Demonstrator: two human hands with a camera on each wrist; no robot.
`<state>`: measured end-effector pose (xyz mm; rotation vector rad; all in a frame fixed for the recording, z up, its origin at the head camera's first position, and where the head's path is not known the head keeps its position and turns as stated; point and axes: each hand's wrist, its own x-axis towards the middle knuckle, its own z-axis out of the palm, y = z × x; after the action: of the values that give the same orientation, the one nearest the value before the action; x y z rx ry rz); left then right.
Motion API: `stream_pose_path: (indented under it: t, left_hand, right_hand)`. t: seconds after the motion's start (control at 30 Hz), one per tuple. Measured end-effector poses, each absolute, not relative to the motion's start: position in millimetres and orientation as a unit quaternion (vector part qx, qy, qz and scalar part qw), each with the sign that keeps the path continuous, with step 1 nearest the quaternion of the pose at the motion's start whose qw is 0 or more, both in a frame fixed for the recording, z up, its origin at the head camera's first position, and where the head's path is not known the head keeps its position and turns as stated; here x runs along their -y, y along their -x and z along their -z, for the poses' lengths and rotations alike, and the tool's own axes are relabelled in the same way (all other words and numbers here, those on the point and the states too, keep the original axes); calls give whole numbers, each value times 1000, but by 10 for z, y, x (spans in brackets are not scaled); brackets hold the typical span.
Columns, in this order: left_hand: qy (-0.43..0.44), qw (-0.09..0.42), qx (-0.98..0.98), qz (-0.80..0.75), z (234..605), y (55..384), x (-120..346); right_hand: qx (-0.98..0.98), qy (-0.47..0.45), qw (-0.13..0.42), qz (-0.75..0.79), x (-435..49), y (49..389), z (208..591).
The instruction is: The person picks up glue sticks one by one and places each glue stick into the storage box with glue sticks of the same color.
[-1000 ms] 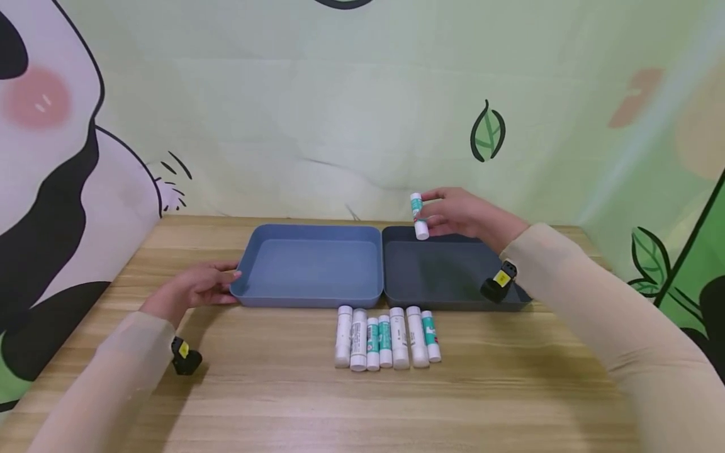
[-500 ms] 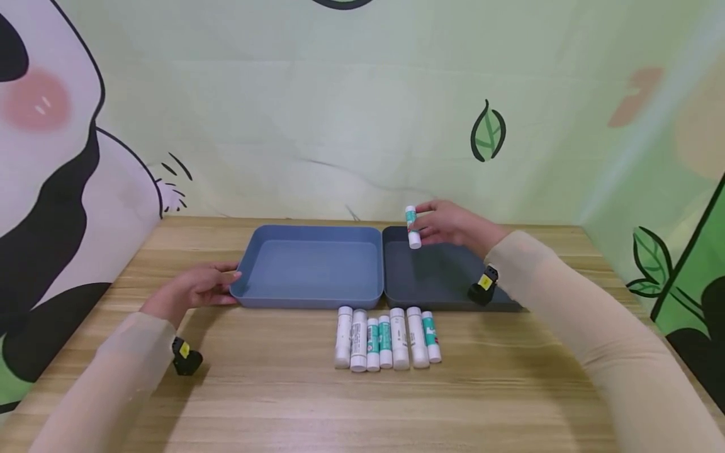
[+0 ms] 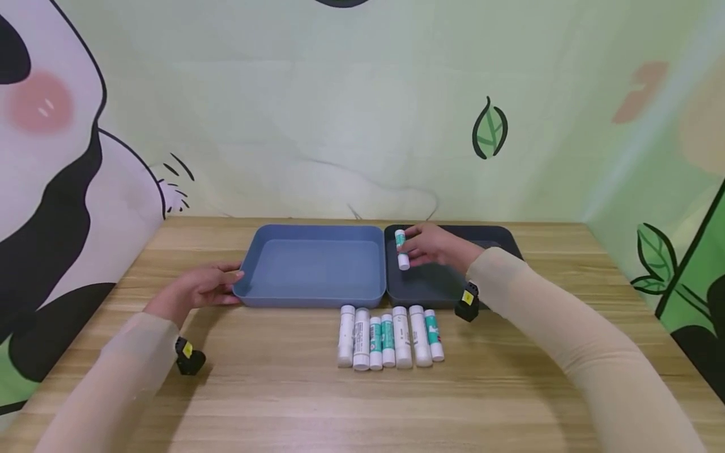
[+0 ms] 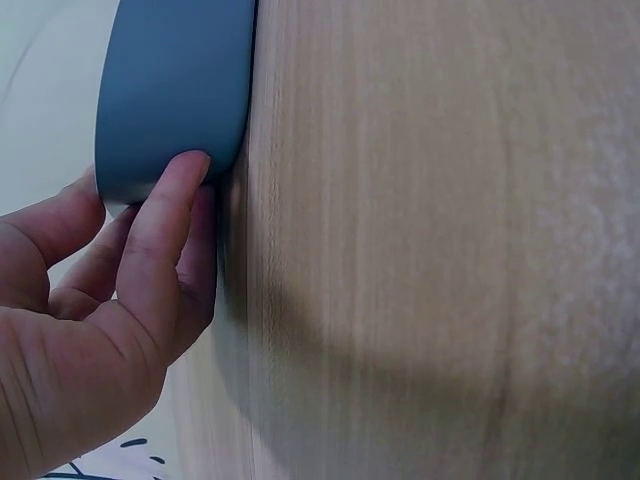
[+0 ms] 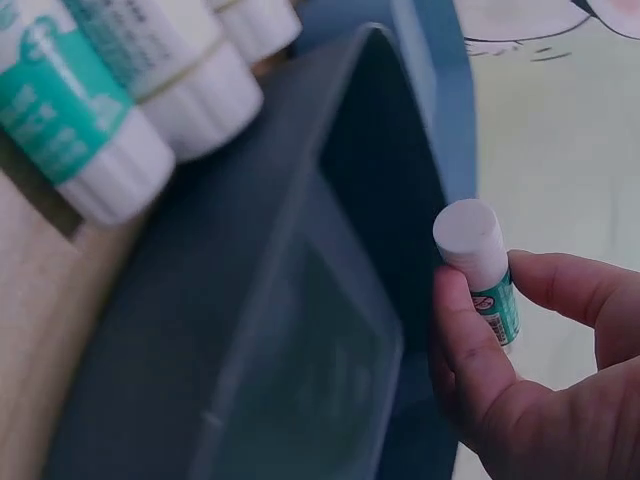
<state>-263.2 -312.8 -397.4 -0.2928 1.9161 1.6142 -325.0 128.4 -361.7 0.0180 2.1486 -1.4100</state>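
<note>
A glue stick [image 3: 402,251] with a white cap and a green label is pinched between thumb and fingers of my right hand [image 3: 433,245]. It is held upright, slightly tilted, over the left part of the dark grey tray [image 3: 447,305]. The right wrist view shows the same glue stick [image 5: 475,240] close to the tray's wall. My left hand [image 3: 198,286] holds the left end of the blue tray [image 3: 317,301], thumb at the rim. In the left wrist view, fingertips [image 4: 190,170] press the tray's outer corner [image 4: 175,100].
Several glue sticks [image 3: 402,340], some mostly white and some with green labels, lie side by side in a row on the wooden table [image 3: 317,409] in front of the trays. The two trays stand edge to edge. Behind them rises a printed backdrop [image 3: 340,126].
My right hand has moved down and to the left with the glue stick, from above the back rim to over the dark grey tray. My left hand has stayed at the blue tray.
</note>
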Motion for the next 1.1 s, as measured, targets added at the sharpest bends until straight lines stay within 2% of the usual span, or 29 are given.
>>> stream_pose_path:
  t: [0.53, 1.1]
  left_hand:
    - [114, 304, -718, -615, 3932, 2597, 3110]
    - [118, 301, -721, -612, 3945, 2616, 3123]
  right_hand:
    - [-805, -33, 283, 521, -1086, 3190, 3901]
    - [-815, -34, 289, 500, -1041, 3190, 3906]
